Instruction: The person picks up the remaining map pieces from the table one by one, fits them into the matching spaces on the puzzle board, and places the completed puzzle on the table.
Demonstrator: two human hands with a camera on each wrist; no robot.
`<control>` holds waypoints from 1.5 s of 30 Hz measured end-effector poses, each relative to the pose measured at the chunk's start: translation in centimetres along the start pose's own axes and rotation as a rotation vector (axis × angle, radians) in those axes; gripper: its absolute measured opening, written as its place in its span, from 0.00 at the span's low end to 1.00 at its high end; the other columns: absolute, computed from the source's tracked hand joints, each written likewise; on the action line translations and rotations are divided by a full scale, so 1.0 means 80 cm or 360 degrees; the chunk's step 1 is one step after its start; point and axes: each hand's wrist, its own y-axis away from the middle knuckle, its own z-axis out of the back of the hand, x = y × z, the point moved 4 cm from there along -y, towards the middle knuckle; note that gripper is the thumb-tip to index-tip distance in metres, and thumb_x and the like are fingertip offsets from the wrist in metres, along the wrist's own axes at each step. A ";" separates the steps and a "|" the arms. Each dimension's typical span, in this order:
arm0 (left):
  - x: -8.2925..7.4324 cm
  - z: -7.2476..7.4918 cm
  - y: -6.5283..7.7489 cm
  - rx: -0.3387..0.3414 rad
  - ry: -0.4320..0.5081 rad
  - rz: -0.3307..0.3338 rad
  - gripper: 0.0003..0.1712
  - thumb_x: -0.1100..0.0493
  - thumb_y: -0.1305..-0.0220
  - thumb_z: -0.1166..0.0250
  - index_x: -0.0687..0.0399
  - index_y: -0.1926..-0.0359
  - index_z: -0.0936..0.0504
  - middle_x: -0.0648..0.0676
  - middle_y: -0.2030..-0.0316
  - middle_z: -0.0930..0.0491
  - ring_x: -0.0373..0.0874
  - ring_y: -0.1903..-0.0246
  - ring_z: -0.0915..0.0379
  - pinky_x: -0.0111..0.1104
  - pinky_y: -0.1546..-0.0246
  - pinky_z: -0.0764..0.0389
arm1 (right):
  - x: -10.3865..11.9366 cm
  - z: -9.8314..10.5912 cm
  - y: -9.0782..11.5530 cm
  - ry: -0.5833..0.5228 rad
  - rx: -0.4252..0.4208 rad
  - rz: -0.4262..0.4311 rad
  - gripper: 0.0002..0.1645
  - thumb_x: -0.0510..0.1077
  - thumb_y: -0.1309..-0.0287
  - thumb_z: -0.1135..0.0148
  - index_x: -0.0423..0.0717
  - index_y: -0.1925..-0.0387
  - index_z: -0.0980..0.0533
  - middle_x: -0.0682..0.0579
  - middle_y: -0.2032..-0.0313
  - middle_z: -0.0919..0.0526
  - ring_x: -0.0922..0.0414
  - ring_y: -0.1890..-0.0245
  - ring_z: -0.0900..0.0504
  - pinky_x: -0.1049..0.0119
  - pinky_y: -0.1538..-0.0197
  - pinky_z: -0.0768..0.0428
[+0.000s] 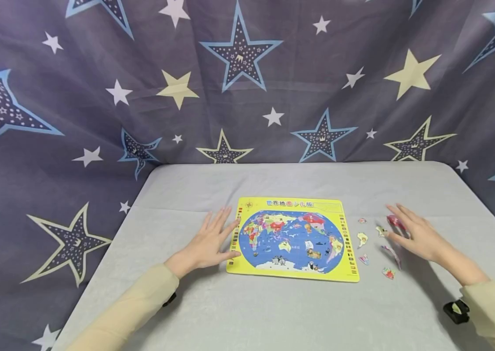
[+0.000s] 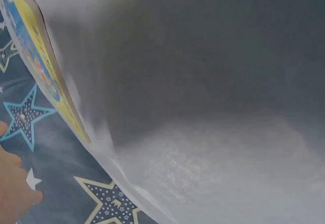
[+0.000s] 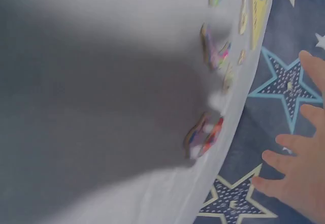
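Note:
A yellow-bordered world map jigsaw puzzle (image 1: 251, 269) lies flat on the table in the head view. My left hand (image 1: 205, 242), fingers straight and spread, is at its left edge, holding nothing. Several loose puzzle pieces lie right of the board, among them a pale yellow piece (image 1: 362, 239), a green and red piece (image 1: 389, 273) and a long purple piece (image 1: 392, 254). Over the rightmost pieces hovers my right hand (image 1: 420, 237), fingers extended, partly covering a pink-red piece (image 1: 394, 222). The right wrist view shows that hand (image 3: 299, 168) beside small pieces (image 3: 209, 49) on the cloth.
A light grey cloth covers the table (image 1: 273, 312). Behind it and along its sides hangs a dark curtain (image 1: 177, 63) with a star print. Black wrist straps show at the left sleeve (image 1: 169, 299) and the right sleeve (image 1: 456, 311).

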 end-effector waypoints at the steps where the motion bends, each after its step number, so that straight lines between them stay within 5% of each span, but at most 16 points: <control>1: -0.001 -0.001 0.000 0.0007 0.0010 0.0001 0.47 0.30 0.46 0.51 0.53 0.33 0.49 0.61 0.33 0.68 0.51 0.34 0.75 0.52 0.39 0.64 | -0.003 0.000 -0.001 -0.0018 -0.0009 0.0006 0.44 0.49 0.47 0.41 0.49 0.33 0.51 0.26 0.40 0.47 0.27 0.45 0.45 0.30 0.51 0.49; 9: -0.010 -0.009 0.003 0.0091 0.0103 -0.0023 0.48 0.30 0.45 0.53 0.54 0.33 0.50 0.62 0.33 0.66 0.53 0.34 0.72 0.51 0.38 0.60 | -0.028 0.000 -0.007 -0.0318 0.0101 -0.0112 0.41 0.47 0.44 0.43 0.37 0.35 0.50 0.25 0.41 0.47 0.27 0.44 0.49 0.32 0.50 0.49; 25: -0.016 -0.029 0.012 0.0290 0.0218 -0.0003 0.49 0.29 0.45 0.55 0.52 0.31 0.56 0.59 0.32 0.64 0.49 0.33 0.71 0.42 0.36 0.64 | -0.071 -0.007 -0.018 -0.0270 0.0085 -0.0231 0.32 0.41 0.49 0.39 0.25 0.46 0.37 0.24 0.52 0.33 0.29 0.58 0.29 0.42 0.60 0.29; 33: -0.014 -0.036 0.018 0.0380 0.0205 0.0026 0.52 0.26 0.46 0.58 0.54 0.32 0.56 0.58 0.32 0.63 0.47 0.33 0.69 0.41 0.36 0.63 | -0.075 -0.011 -0.027 -0.0244 0.0102 -0.0236 0.29 0.36 0.54 0.37 0.23 0.52 0.33 0.34 0.66 0.23 0.47 0.68 0.24 0.69 0.72 0.27; 39: -0.015 -0.038 0.021 0.0421 0.0173 0.0038 0.52 0.26 0.46 0.59 0.54 0.31 0.57 0.57 0.32 0.64 0.47 0.33 0.69 0.41 0.36 0.62 | -0.081 -0.015 -0.033 -0.0253 0.0176 -0.0272 0.28 0.36 0.54 0.37 0.21 0.54 0.32 0.37 0.68 0.22 0.63 0.73 0.29 0.71 0.73 0.29; 45: -0.012 -0.041 0.023 0.0491 0.0162 0.0066 0.51 0.25 0.46 0.61 0.52 0.31 0.56 0.55 0.32 0.64 0.48 0.33 0.70 0.42 0.36 0.62 | -0.089 -0.017 -0.035 -0.0268 0.0245 -0.0298 0.27 0.37 0.52 0.39 0.19 0.55 0.32 0.36 0.67 0.22 0.67 0.74 0.32 0.72 0.73 0.29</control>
